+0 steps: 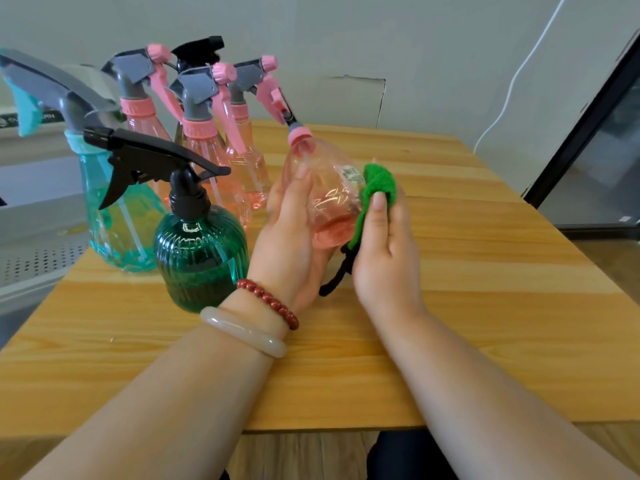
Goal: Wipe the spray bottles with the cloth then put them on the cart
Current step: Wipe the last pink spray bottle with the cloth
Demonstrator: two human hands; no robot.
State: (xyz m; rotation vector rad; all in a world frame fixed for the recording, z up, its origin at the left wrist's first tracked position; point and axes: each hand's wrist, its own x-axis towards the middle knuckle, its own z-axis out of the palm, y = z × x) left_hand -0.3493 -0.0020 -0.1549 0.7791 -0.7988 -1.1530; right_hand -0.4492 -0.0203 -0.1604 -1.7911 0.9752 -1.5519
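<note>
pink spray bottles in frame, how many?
4. Three pink bottles stand clustered at left: rear, middle, right. The left hand holds the fourth pink bottle. Others may be hidden.

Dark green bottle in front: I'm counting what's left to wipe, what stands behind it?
A teal bottle and three pink bottles stand behind it. A black sprayer head shows farther back; its body is mostly covered by the pink ones.
</note>
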